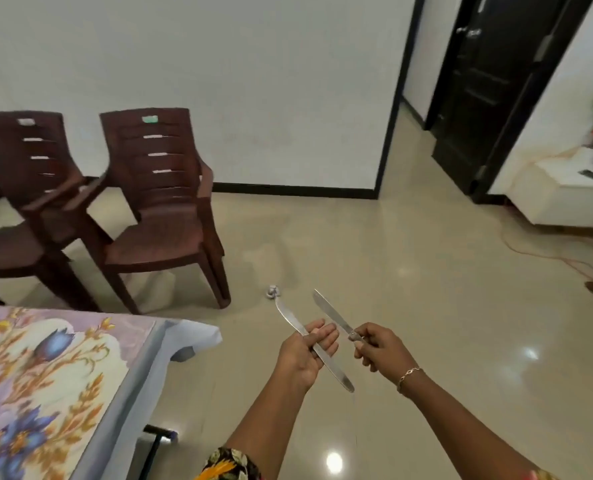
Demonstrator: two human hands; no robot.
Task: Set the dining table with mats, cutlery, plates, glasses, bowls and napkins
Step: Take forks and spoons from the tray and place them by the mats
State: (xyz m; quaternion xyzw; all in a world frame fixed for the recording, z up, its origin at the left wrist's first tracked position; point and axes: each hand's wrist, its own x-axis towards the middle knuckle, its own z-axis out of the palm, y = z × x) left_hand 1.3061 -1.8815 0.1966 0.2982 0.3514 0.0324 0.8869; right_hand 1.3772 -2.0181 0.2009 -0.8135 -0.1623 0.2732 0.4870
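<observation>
Each hand holds a steel table knife over the tiled floor, right of the table. My left hand [305, 351] grips one knife [336, 370] near its middle, blade pointing up and away, handle end toward me. My right hand [378, 348] grips the handle of a second knife [328, 311], whose blade points up and left. The two knives are close together but apart. The dining table [128, 393], covered with a floral cloth of blue and orange flowers, fills the lower left; no mats or dishes show on its visible part.
Two brown plastic armchairs [163, 216] stand against the white wall beyond the table. A small crumpled silvery object [272, 292] lies on the floor. A dark door [489, 84] is at upper right, a white low cabinet [565, 195] at right.
</observation>
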